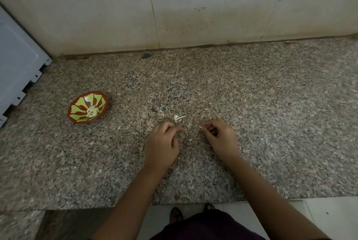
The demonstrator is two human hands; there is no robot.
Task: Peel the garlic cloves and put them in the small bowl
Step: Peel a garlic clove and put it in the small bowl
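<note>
A small red bowl (87, 110) with a yellow-green petal pattern sits on the granite counter at the left, holding several peeled garlic cloves (92, 112). A white scrap of garlic skin (177, 118) lies on the counter just beyond my hands. My left hand (163, 143) hovers over the counter with fingers curled, fingertips close together near the scrap; whether it holds anything is hidden. My right hand (219, 137) pinches a small pale bit of garlic (203, 127) between thumb and fingers.
The speckled granite counter (251, 113) runs up to a tiled wall (193, 17). A white appliance (17, 69) stands at the far left, behind the bowl. Tiny skin flakes (190, 140) lie between my hands. The counter's front edge is near my forearms.
</note>
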